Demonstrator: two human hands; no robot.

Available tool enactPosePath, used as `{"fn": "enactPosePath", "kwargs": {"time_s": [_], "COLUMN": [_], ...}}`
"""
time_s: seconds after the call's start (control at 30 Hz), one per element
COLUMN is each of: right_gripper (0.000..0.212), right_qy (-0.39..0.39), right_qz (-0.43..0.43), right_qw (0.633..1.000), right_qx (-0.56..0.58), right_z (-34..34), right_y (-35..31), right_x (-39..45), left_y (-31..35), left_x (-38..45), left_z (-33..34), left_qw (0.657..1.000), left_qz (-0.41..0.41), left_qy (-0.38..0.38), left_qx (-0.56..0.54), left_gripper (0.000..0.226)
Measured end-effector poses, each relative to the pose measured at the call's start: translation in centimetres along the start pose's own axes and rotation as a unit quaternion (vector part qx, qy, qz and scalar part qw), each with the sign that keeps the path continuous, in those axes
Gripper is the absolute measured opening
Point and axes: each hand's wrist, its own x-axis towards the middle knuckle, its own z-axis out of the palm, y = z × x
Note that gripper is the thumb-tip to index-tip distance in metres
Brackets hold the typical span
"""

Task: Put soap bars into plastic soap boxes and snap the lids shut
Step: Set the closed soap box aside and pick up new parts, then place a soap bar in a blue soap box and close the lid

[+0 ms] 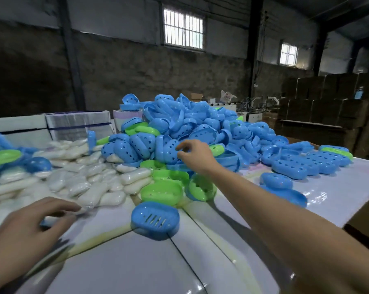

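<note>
Nearest to us is our left hand, low at the left edge of the desk, fingers loosely curled with the tips at the near edge of the soap bars; the hand is blurred, so we cannot tell whether it already pinches a wrapped bar or only touches it. Just right of it, alone on bare desk, sits a blue slotted box half, hollow side up, its long axis running left to right across our view. Our right hand is stretched well forward, thumb and fingers closing on a blue perforated lid at the foot of the heap of blue and green box parts; we judge it a pinch just being made. So the soap lies by the left hand, the lid far forward with the right, and the open half waits between them, nearer the left. Closed blue boxes stand in rows far right.
</note>
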Motion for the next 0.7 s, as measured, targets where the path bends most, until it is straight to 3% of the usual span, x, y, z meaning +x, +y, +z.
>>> {"fn": "enactPosePath", "kwargs": {"time_s": [0.1,0.23,0.33,0.5,0.7], "right_gripper": [0.019,0.015,0.017,0.027,0.026], "right_qy": [-0.051,-0.113,-0.123,-0.151,-0.169], "right_qz": [-0.032,-0.077,-0.100,-0.210,-0.247], "right_qw": [0.994,0.973,0.957,0.953,0.945], "right_qx": [0.091,0.184,0.243,0.160,0.131], "right_z": [4.6,9.5,12.5,14.7,14.9], "right_y": [-5.5,-11.8,-13.9,-12.9,-12.8], "right_x": [-1.2,-3.1,-5.3,-7.3,-7.5], "left_y": [6.0,8.5,8.8,8.2,7.1], "left_x": [-0.5,-0.7,-0.7,-0.5,-0.5], "left_z": [-1.6,-2.4,-2.6,-2.9,-4.2], "left_qw": [0.998,0.996,0.992,0.989,0.975], "left_qz": [-0.008,-0.068,-0.100,-0.130,-0.182], "left_qy": [0.063,0.060,0.070,0.059,0.053], "left_qx": [0.009,-0.014,-0.013,0.040,0.114], "left_gripper": [0.013,0.023,0.017,0.017,0.022]}}
